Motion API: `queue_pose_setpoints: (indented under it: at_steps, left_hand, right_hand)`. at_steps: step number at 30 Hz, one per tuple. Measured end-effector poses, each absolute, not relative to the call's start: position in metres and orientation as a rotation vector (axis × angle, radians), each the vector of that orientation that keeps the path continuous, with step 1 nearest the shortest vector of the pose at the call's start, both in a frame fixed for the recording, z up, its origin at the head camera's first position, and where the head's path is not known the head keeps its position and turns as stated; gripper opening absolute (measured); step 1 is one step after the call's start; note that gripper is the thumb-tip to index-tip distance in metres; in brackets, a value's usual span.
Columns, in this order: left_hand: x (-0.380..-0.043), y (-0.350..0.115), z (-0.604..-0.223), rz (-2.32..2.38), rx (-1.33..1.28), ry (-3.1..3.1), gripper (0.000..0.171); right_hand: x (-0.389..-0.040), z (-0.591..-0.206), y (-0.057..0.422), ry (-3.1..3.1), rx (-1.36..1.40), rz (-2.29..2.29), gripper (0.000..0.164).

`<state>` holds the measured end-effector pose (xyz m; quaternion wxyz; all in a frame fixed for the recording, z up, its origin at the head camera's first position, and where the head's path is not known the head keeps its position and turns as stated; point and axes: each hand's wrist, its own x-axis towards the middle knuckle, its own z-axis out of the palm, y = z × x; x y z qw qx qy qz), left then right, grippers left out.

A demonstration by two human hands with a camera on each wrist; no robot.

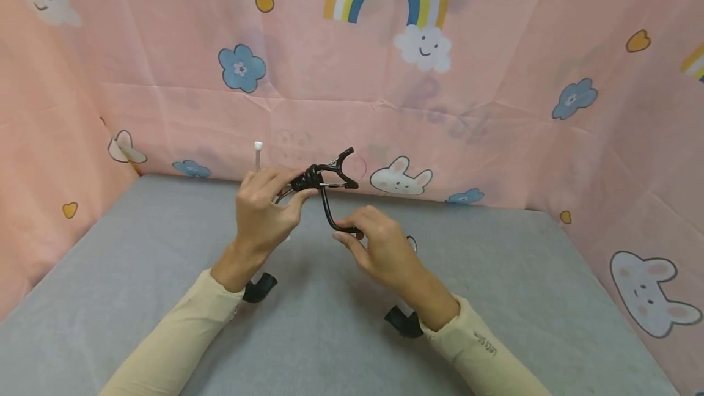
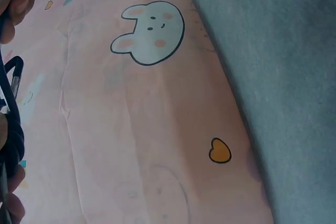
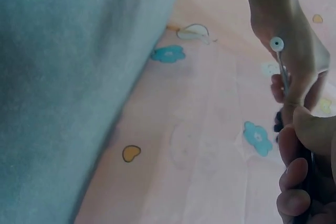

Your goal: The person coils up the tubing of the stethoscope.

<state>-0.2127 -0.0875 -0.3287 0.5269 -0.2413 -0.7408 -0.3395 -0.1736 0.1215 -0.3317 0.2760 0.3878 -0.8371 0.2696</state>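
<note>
Black stethoscope tubing (image 1: 326,205) at frame centre, its wound coil (image 1: 311,177) lying roughly left-to-right. Left hand (image 1: 268,209), nearer, grips the coil's left end; right hand (image 1: 379,244), lower right, pinches the tail dropping toward it.

We note room to pass over the grey tabletop (image 1: 539,298) to the right of the right hand (image 1: 385,249). The black tubing (image 1: 326,206) bars the gap to the left hand (image 1: 266,205); the pink backdrop (image 1: 495,145) bounds the far side.
</note>
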Motion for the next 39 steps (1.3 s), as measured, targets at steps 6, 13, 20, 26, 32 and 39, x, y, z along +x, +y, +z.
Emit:
queue_pose_setpoints:
  at_steps: [6, 13, 20, 26, 32, 39]
  left_hand:
    - [-0.213, -0.086, -0.33, -0.711, -0.58, -1.84, 0.035]
    - [-0.212, -0.082, -0.334, -0.631, -0.604, -1.86, 0.034]
    - [-0.214, -0.078, -0.341, -0.568, -0.749, -1.857, 0.035]
    - [-0.215, -0.074, -0.344, -0.508, -0.898, -1.88, 0.035]
    - [-0.215, -0.071, -0.345, -0.5, -1.069, -1.85, 0.033]
    - [-0.215, -0.07, -0.343, -0.598, -1.28, -1.772, 0.034]
  right_hand:
    - [-0.172, -0.33, 0.121, -2.233, 1.032, 0.662, 0.018]
    - [-0.17, -0.326, 0.122, -2.22, 1.006, 0.632, 0.014]
    - [-0.17, -0.318, 0.131, -2.238, 0.945, 0.596, 0.013]
    - [-0.175, -0.311, 0.143, -2.19, 0.917, 0.607, 0.011]
    - [-0.183, -0.311, 0.152, -2.192, 0.892, 0.641, 0.011]
    - [-0.193, -0.312, 0.162, -2.254, 0.899, 0.807, 0.009]
